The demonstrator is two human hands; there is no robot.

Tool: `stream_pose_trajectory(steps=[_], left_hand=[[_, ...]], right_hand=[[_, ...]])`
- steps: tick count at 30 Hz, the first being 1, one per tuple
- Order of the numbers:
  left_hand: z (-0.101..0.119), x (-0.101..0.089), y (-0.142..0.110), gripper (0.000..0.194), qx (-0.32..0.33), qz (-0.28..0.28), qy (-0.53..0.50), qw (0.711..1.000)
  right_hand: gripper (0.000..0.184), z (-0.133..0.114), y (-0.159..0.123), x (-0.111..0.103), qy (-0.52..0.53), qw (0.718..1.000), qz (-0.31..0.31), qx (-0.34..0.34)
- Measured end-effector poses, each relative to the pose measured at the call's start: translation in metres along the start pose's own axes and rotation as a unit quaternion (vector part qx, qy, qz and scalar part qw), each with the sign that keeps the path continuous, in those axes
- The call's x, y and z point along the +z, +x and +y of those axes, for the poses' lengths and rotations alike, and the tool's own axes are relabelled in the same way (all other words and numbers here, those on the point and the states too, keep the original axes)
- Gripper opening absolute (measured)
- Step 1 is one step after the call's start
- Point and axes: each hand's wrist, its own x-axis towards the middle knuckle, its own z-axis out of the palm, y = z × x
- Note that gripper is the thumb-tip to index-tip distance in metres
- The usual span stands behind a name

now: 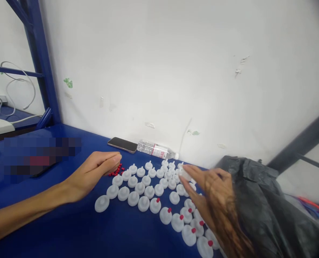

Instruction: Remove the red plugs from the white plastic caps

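Note:
My left hand (pixel 92 172) is closed in a fist beside a small pile of red caps (pixel 115 171); what its fingers hold, if anything, is hidden. My right hand (pixel 211 190) pinches a white nozzle lid (pixel 185 175) between thumb and fingers, over the far right of the group. Many more white round nozzle lids (pixel 133 199) stand on the blue table (pixel 116 236), spouts up, in loose rows between my hands. Several lids at the near right, such as this red-tipped lid (pixel 178 223), carry red caps on their spouts.
A phone (pixel 122 144) and a clear water bottle (pixel 157 149) lie along the white wall. At the right, a black plastic bag (pixel 249 175) reaches close to my right wrist. A blue metal post (pixel 42 61) rises at the left, near white cables (pixel 32 84).

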Motion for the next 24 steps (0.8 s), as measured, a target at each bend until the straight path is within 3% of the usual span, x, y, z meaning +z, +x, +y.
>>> stream_pose_trajectory(steps=[2,5,9,13,20,24], left_hand=[[-0.003,-0.007,0.006,0.044,0.011,0.016,0.114,0.993],[-0.014,-0.008,0.009,0.033,0.063,0.013,0.311,0.948],[-0.034,-0.009,0.009,0.028,0.069,-0.015,0.443,0.894],[-0.051,-0.015,0.009,0.032,0.052,-0.045,0.498,0.864],[-0.059,-0.020,0.012,0.026,0.009,-0.048,0.474,0.879],[-0.056,-0.020,0.013,0.029,-0.005,-0.072,0.480,0.874]], right_hand=[[0.025,0.014,0.000,0.003,-0.022,0.999,-0.013,0.035],[0.012,0.015,-0.002,0.014,-0.004,0.997,-0.065,0.050],[0.007,0.008,-0.008,0.024,0.041,0.990,-0.126,0.051],[0.007,0.010,-0.013,0.026,0.067,0.984,-0.161,0.037],[0.009,0.005,-0.014,0.027,0.136,0.959,-0.246,0.039],[0.009,0.004,-0.012,0.025,0.142,0.954,-0.258,0.048]])
